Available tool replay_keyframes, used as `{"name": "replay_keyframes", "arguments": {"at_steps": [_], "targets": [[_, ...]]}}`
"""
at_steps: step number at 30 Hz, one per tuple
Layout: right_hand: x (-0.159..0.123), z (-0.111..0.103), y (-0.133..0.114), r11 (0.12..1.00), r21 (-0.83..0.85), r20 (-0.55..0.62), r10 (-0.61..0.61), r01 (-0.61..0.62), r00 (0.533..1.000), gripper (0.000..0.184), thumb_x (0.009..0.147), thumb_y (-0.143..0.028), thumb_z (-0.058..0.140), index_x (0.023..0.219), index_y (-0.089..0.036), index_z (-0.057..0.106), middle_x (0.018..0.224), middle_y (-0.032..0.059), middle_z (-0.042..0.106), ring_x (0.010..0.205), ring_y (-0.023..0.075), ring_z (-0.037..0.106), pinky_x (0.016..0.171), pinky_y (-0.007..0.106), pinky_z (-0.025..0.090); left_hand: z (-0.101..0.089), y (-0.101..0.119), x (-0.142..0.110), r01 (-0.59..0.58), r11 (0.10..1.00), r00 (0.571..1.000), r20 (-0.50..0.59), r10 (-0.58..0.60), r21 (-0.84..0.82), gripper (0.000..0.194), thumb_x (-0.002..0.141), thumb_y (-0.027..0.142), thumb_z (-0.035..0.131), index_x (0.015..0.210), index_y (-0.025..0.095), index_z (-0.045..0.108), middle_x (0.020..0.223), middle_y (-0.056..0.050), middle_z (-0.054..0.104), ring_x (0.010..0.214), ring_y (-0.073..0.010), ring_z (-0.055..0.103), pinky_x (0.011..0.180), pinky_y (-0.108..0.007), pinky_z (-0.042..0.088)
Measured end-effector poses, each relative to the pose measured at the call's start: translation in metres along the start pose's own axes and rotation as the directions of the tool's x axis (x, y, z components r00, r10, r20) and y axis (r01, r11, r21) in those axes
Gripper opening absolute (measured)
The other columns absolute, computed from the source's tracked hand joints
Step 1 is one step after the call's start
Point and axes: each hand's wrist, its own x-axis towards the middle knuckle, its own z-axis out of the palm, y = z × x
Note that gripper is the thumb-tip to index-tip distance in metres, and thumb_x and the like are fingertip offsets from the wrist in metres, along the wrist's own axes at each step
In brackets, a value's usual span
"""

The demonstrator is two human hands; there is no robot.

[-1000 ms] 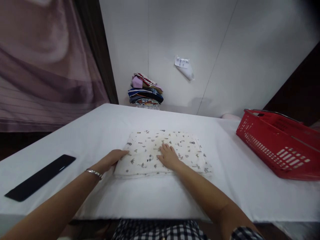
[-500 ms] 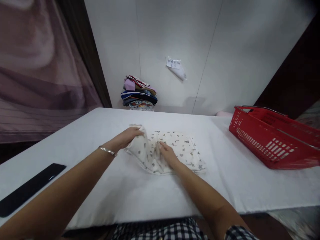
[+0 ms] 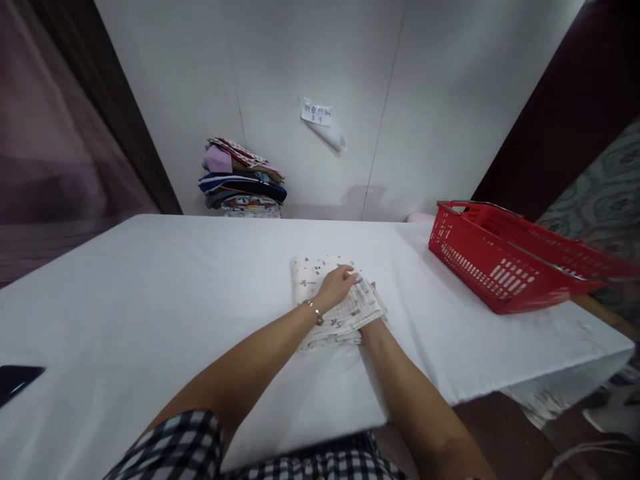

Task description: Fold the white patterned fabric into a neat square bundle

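A white cloth with small printed plants and figures [image 3: 306, 287] lies folded on the white-covered table, with a loose layer laid over its right part. On top of it is my left hand [image 3: 338, 287], fingers bent together at the upper layer and a silver bracelet on the wrist. My right hand [image 3: 371, 325] is tucked beneath that loose layer at the right edge. The layer covers most of it; one fingertip shows past the cloth, and its grip is hidden.
To the right stands a red plastic basket [image 3: 500, 267] with metal handles. Folded fabrics [image 3: 243, 180] are piled at the back left by the wall, below a taped paper sign [image 3: 317, 115]. A black phone-like slab [image 3: 17, 381] lies at the left edge.
My left hand has brought the cloth's left part over to the right. My right hand, earlier on top, is now under that layer. The view has turned right.
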Motion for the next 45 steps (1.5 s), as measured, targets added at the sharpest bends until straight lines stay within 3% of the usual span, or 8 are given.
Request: {"name": "replay_keyframes", "arguments": {"at_steps": [3, 7, 12, 16, 22, 27, 35, 45], "targets": [[-0.002, -0.003, 0.004, 0.994, 0.099, 0.137, 0.027, -0.041, 0.990, 0.061, 0.082, -0.067, 0.020, 0.100, -0.026, 0.061, 0.105, 0.0059, 0.066, 0.112, 0.0249, 0.052, 0.095, 0.046, 0.040, -0.020, -0.029, -0.017, -0.150, 0.962, 0.979, -0.098, 0.177, 0.229, 0.034, 0.086, 0.039, 0.044, 0.108, 0.018, 0.059, 0.105, -0.008, 0.065, 0.098, -0.0198, 0.059, 0.088, -0.033, 0.044], [-0.003, -0.006, 0.004, 0.994, -0.104, 0.233, -0.002, 0.027, 0.973, 0.080, 0.078, -0.075, 0.007, 0.113, -0.024, 0.058, 0.116, 0.0087, 0.062, 0.117, 0.0271, 0.048, 0.098, 0.049, 0.035, -0.031, -0.051, -0.037, -0.247, 0.869, 0.960, -0.015, 0.281, 0.429, 0.044, 0.087, 0.045, 0.040, 0.118, 0.016, 0.054, 0.129, -0.011, 0.053, 0.121, -0.0218, 0.045, 0.103, -0.038, 0.032], [-0.006, -0.007, -0.002, 0.792, -0.570, 0.231, -0.101, 0.219, 0.968, 0.090, 0.081, -0.067, -0.009, 0.130, -0.016, 0.046, 0.110, 0.0136, 0.064, 0.118, 0.0285, 0.048, 0.099, 0.048, 0.031, -0.012, -0.045, -0.038, -0.194, 0.823, 0.981, 0.082, 0.178, 0.533, 0.061, 0.087, 0.055, 0.033, 0.134, 0.016, 0.040, 0.146, -0.014, 0.030, 0.137, -0.0265, 0.021, 0.109, -0.045, 0.017], [-0.012, -0.007, -0.010, 0.760, -0.598, 0.223, -0.149, 0.256, 0.963, 0.094, 0.079, -0.067, -0.013, 0.135, -0.015, 0.041, 0.112, 0.0142, 0.063, 0.115, 0.0284, 0.051, 0.098, 0.045, 0.034, 0.005, -0.028, -0.035, -0.184, 0.823, 0.981, 0.153, 0.120, 0.537, 0.069, 0.086, 0.059, 0.030, 0.140, 0.017, 0.030, 0.151, -0.014, 0.018, 0.139, -0.0290, 0.014, 0.109, -0.049, 0.015], [-0.038, -0.021, -0.031, 0.868, -0.495, 0.097, 0.101, -0.040, 0.990, 0.091, 0.079, -0.072, -0.002, 0.120, -0.013, 0.055, 0.107, 0.0151, 0.065, 0.106, 0.0296, 0.057, 0.088, 0.045, 0.042, 0.021, -0.027, -0.043, -0.310, 0.790, 0.932, 0.332, 0.144, 0.528, 0.067, 0.085, 0.062, 0.028, 0.138, 0.021, 0.035, 0.149, -0.011, 0.026, 0.138, -0.0280, 0.019, 0.109, -0.051, 0.013], [-0.060, -0.031, -0.055, 0.882, -0.422, 0.062, 0.257, -0.208, 0.964, 0.063, 0.086, -0.060, 0.026, 0.112, -0.013, 0.059, 0.103, 0.0129, 0.067, 0.098, 0.0276, 0.062, 0.081, 0.042, 0.047, 0.011, -0.035, -0.043, -0.345, 0.790, 0.931, 0.293, 0.218, 0.506, 0.059, 0.088, 0.055, 0.030, 0.134, 0.018, 0.041, 0.146, -0.012, 0.033, 0.136, -0.0255, 0.024, 0.109, -0.047, 0.017], [-0.078, -0.064, -0.066, 0.841, -0.541, -0.207, -0.118, -0.013, 0.971, 0.037, 0.068, -0.034, 0.069, 0.100, -0.018, 0.065, 0.099, 0.0066, 0.068, 0.086, 0.0194, 0.062, 0.076, 0.032, 0.048, 0.010, -0.030, -0.076, -0.525, 0.715, 0.851, 0.286, 0.441, 0.461, 0.038, 0.086, 0.047, 0.045, 0.109, 0.020, 0.059, 0.122, -0.009, 0.057, 0.116, -0.0241, 0.047, 0.099, -0.042, 0.034], [-0.083, -0.084, -0.049, 0.692, -0.715, -0.073, -0.217, 0.100, 0.973, 0.032, 0.061, -0.021, 0.061, 0.093, -0.019, 0.067, 0.085, 0.0022, 0.068, 0.070, 0.0152, 0.059, 0.063, 0.029, 0.046, 0.038, -0.021, -0.078, -0.478, 0.690, 0.878, 0.298, 0.373, 0.544, 0.020, 0.085, 0.035, 0.048, 0.087, 0.020, 0.061, 0.100, -0.007, 0.062, 0.095, -0.0229, 0.052, 0.079, -0.036, 0.038]]}}
